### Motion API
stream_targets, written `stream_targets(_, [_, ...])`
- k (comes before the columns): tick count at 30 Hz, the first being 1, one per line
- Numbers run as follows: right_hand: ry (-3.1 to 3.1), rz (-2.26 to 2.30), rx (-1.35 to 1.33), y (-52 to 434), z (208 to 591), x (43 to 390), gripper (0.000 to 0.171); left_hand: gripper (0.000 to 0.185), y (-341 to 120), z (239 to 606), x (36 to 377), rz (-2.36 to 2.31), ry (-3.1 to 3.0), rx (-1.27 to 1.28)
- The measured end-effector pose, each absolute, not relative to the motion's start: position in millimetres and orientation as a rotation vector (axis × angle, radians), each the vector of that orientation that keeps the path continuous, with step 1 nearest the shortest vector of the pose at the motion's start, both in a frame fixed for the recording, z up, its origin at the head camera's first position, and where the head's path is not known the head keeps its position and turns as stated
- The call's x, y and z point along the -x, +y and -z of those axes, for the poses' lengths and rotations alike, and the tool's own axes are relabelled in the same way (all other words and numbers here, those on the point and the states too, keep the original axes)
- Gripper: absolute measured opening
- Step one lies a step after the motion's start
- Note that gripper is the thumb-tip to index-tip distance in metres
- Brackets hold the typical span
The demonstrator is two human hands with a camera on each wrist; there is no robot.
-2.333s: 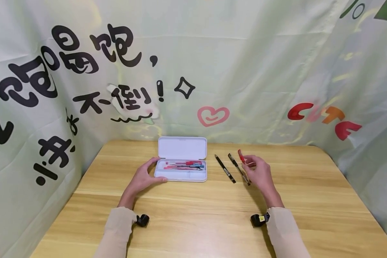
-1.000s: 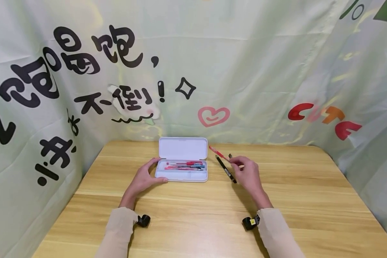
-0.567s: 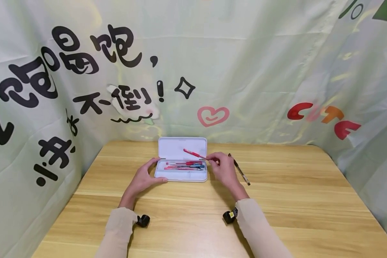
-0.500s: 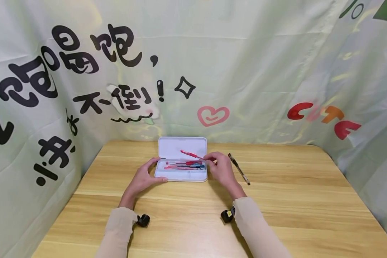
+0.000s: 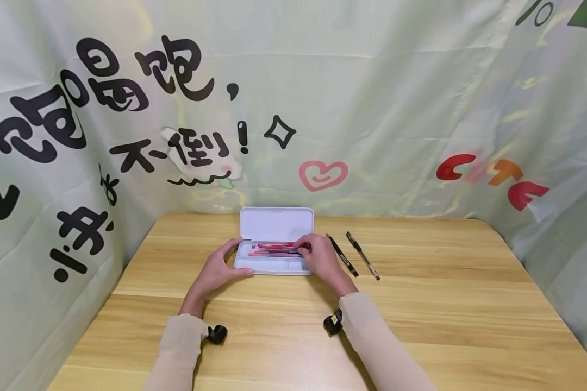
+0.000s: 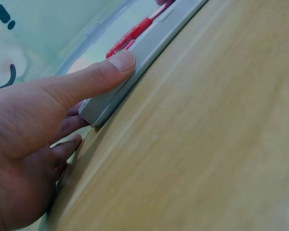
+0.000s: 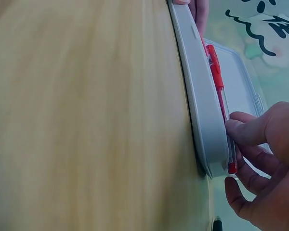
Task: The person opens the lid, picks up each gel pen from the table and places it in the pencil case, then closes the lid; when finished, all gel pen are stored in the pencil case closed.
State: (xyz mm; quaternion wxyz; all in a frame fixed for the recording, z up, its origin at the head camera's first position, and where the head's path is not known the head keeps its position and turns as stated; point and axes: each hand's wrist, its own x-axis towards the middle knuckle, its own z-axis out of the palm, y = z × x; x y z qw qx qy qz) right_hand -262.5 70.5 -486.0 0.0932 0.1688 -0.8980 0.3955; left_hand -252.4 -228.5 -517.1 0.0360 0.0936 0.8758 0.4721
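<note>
1. At the far middle of the surface stands a white pencil case, lid raised toward the backdrop, with several pens lying in its rear compartment.
2. The left hand steadies the case at its left end: the thumb presses straight along the front rim, and the fingers lie curled against the end wall.
3. The right hand is at the case's right end, thumb and fingers pinching the red pen, which lies along the inside of the front wall, partly on the other pens.
4. Judgement: the pen is being laid in; release is not yet made.
5. Two black pens lie on the surface just right of the case, slanted and apart.
6. Judgement: the next move calls for loosening the pinch and lifting clear without dragging the pen out.
</note>
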Motion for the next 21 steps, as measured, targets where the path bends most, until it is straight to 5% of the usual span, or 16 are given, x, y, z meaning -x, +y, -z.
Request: stream_targets(21, [-2.658,-1.215,-0.484,77,480,255,0.017,0.096,-229,517,253,-1.437,2.7,-0.288])
